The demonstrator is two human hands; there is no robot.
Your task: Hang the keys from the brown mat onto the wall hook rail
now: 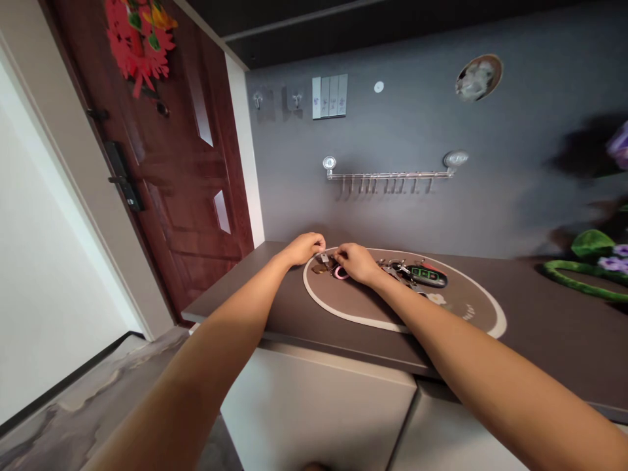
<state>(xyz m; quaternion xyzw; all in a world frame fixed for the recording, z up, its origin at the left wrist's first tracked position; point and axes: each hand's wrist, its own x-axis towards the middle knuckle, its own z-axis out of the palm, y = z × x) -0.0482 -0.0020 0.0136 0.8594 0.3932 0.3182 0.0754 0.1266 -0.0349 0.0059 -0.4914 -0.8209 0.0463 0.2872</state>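
On the grey counter lies an oval brown mat (353, 307) with a pale border. My left hand (308, 247) is at the mat's upper left edge, fingers pinched just above a small silver key (324, 259); what they grip is too small to make out. Close by, my right hand (354, 260) has its fingers curled together beside a pink ring (340, 273), their tips hiding what they hold. Right of that hand, several keys (403, 268) and a black car key fob (428, 275) with green-outlined buttons rest on the mat.
A clear rail with hooks (392, 175) is fixed to the grey wall behind the counter (289, 320). Green foliage and purple flowers (611, 263) stand at the right. A dark red door (191, 216) is at the left. White cabinet fronts (324, 399) are below.
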